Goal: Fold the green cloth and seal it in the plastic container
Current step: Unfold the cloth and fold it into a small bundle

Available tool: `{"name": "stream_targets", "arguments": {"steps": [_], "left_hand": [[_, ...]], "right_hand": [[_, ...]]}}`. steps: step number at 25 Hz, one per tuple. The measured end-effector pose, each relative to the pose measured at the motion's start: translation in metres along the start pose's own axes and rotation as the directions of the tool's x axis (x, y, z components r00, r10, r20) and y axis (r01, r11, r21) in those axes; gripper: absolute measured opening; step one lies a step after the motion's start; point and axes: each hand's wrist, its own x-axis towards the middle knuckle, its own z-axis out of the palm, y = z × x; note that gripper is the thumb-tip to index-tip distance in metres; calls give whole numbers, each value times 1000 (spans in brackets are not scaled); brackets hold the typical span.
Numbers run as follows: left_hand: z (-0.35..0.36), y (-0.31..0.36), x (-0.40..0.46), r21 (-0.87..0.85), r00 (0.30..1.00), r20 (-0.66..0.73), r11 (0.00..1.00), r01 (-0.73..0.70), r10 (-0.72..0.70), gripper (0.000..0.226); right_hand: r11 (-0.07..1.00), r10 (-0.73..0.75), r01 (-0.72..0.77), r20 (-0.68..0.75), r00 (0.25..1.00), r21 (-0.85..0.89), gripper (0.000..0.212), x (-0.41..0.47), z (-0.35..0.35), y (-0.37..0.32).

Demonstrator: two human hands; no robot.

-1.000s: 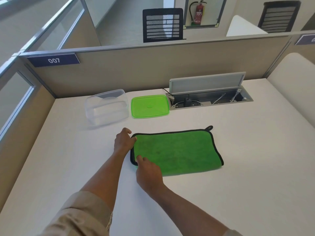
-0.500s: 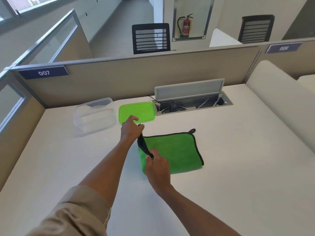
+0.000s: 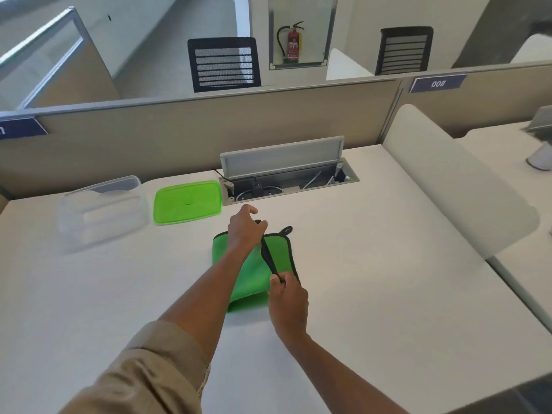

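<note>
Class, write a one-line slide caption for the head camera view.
Both hands, left hand and right hand, pinch the green cloth mid-fold; clear container and green lid wait nearby.

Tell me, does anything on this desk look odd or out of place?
Nothing is spilled or broken. The only untidy thing is the cable hatch at the back, propped open with wires showing. The clear container sits open, its green lid flat beside it.

Both hands are pinching the green cloth's black edge: left hand at its 12 o'clock corner, right hand at 6. The lid and clear container are sitting at 10 o'clock.
</note>
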Motion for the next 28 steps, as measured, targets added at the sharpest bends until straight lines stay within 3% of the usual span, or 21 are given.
{"name": "stream_targets", "arguments": {"steps": [10, 14, 16, 18, 21, 25, 28], "left_hand": [[62, 12, -14, -12, 995, 48, 996, 93, -92, 35], [72, 13, -17, 0, 990, 71, 993, 121, -121, 36], [76, 14, -19, -16, 987, 86, 991, 134, -133, 35], [77, 14, -19, -43, 981, 102, 985, 167, -162, 33], [75, 12, -21, -58, 973, 139, 979, 195, -186, 27], [66, 7, -35, -146, 983, 181, 988, 60, -33, 26], [56, -10, -54, 58, 977, 58, 977, -207, 204, 32]], "right_hand": [[996, 77, -76, 27, 997, -47, 15, 31, -31, 41], [992, 108, -106, 33, 994, -71, 38, 37, -35, 46], [989, 129, -125, 53, 990, -73, 29, 39, -37, 49], [986, 163, -158, 93, 982, -57, 4, 40, -39, 50], [985, 164, -153, 145, 976, -84, 11, 41, -41, 56], [987, 79, -65, 90, 993, -145, 24, 38, -43, 60], [942, -233, 236, 39, 972, -238, 33, 36, -40, 57]]}}
